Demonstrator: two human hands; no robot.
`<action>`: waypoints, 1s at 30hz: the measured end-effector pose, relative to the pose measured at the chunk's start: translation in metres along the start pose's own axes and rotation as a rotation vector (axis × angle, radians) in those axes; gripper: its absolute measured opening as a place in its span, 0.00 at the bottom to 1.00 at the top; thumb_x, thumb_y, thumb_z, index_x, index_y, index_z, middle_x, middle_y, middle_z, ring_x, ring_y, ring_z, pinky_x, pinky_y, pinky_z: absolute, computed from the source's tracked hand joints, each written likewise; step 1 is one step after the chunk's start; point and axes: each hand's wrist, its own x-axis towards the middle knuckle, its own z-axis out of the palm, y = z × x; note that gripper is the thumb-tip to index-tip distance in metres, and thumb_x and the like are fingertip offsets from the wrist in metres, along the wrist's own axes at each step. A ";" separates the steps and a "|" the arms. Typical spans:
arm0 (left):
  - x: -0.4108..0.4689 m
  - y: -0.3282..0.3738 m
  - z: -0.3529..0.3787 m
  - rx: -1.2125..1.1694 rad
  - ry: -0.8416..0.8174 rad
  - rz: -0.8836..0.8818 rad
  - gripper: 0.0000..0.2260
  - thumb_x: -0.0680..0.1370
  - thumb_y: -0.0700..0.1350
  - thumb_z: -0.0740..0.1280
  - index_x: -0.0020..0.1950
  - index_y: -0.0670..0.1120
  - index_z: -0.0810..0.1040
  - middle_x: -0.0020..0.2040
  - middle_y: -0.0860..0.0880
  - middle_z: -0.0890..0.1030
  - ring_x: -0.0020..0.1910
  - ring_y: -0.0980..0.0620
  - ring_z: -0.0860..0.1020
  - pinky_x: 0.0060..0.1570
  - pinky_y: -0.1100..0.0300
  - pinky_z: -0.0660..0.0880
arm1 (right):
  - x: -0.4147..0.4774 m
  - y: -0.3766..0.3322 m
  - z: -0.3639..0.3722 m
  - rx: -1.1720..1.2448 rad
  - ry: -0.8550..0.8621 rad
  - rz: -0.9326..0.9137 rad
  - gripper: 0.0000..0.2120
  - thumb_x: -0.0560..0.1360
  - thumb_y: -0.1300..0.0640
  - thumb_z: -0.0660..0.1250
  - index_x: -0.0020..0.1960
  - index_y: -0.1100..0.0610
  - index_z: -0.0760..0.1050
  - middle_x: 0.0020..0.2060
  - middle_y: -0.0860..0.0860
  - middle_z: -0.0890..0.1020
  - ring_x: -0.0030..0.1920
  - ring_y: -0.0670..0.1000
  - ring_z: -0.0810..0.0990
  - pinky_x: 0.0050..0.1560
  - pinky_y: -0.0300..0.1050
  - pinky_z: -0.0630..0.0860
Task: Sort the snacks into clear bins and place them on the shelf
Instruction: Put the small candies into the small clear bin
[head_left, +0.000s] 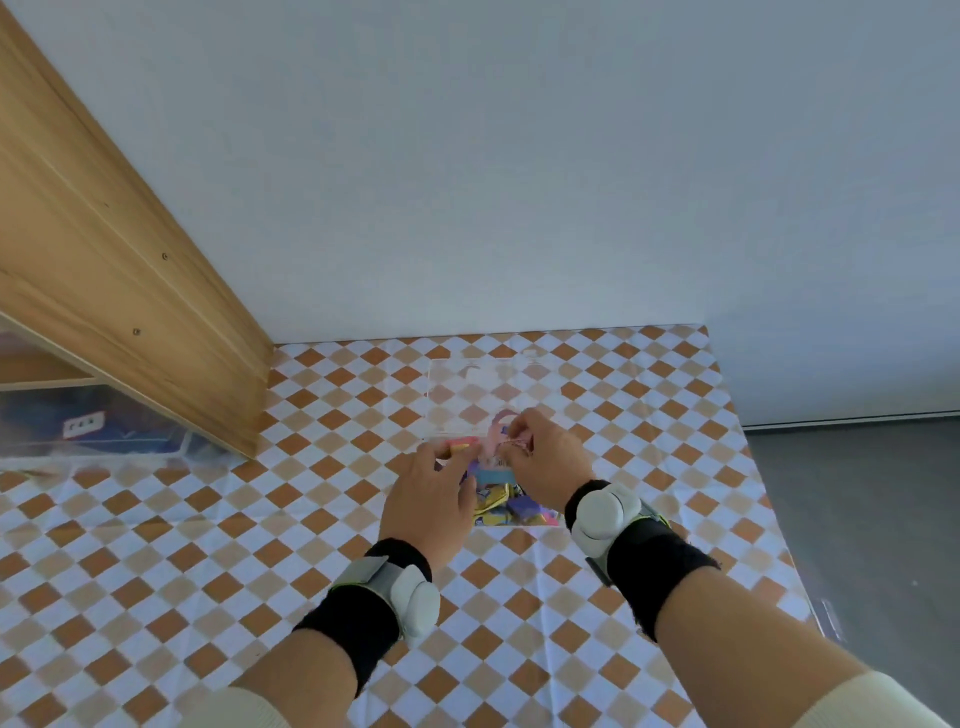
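Observation:
A clear bin (457, 395) stands on the checkered tablecloth (208, 545) near the far wall. Colourful snack packets (506, 506) in yellow, purple and blue lie in its near part. My left hand (428, 504) reaches into the bin with its fingers on a small pink and orange packet (460, 446). My right hand (545, 457) pinches a pink snack packet (498, 428) just above the pile. Both hands hide much of the bin's contents. Each wrist carries a black band with a white sensor.
A wooden shelf unit (130, 260) rises at the left. Another clear bin (93, 431) with dark blue packets and a small label sits on its lower shelf. The table's right edge drops to a grey floor (857, 519).

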 end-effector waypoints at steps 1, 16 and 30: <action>-0.004 0.004 0.004 0.024 -0.019 -0.018 0.19 0.81 0.51 0.60 0.72 0.59 0.69 0.61 0.50 0.71 0.60 0.48 0.70 0.46 0.57 0.76 | -0.007 0.009 -0.002 -0.062 -0.032 0.035 0.07 0.77 0.51 0.65 0.54 0.50 0.74 0.43 0.49 0.75 0.41 0.52 0.76 0.35 0.41 0.68; 0.019 -0.012 0.007 0.077 0.058 -0.111 0.18 0.80 0.58 0.59 0.66 0.51 0.73 0.58 0.44 0.71 0.58 0.43 0.71 0.52 0.52 0.75 | -0.015 0.038 0.015 -0.402 -0.193 -0.186 0.15 0.75 0.53 0.74 0.59 0.54 0.78 0.51 0.53 0.66 0.52 0.59 0.71 0.47 0.46 0.69; 0.090 -0.016 -0.013 -0.608 -0.132 -0.506 0.30 0.81 0.64 0.50 0.78 0.48 0.59 0.74 0.44 0.69 0.70 0.42 0.70 0.62 0.52 0.65 | 0.013 0.044 -0.028 0.039 0.224 0.151 0.10 0.78 0.58 0.60 0.52 0.54 0.79 0.40 0.50 0.80 0.37 0.50 0.77 0.36 0.41 0.70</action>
